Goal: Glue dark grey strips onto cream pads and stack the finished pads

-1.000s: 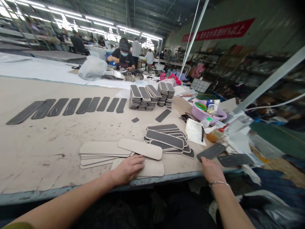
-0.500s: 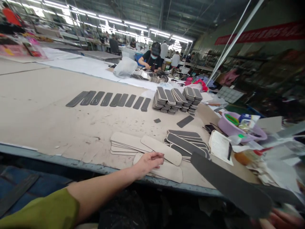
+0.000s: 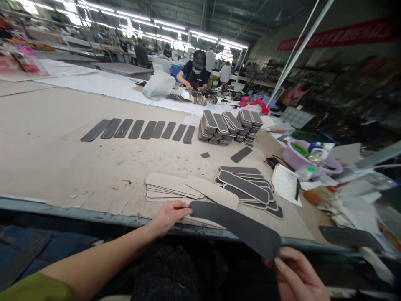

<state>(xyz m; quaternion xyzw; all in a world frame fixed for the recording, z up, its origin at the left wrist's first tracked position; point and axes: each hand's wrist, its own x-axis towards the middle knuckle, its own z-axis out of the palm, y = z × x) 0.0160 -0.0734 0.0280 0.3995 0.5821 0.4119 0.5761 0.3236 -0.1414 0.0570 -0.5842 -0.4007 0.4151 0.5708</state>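
A: How do your hands stand?

B: Your left grip [image 3: 169,216] pinches one end of the dark strip [image 3: 238,225], and your right grip [image 3: 299,274] is closed on the other. It hangs slightly bowed over the near edge of the table [image 3: 94,175], not laid flat.

A: What looks done?

B: You have the far stacks [image 3: 216,125] piled up, dark faces with pale rims. Nearer, right of centre, the fanned pile [image 3: 246,186] shows the same faces, though its pieces lie askew.

A: And what looks left?

B: The pale strips [image 3: 171,184], just beyond your left grip, show no dark face on top. A row of dark pieces [image 3: 135,129] lies spread out, far left of your stacks, and a loose dark strip [image 3: 349,237] rests at the near right. I'd judge your work partway along, but you can't take an exact count from this view.
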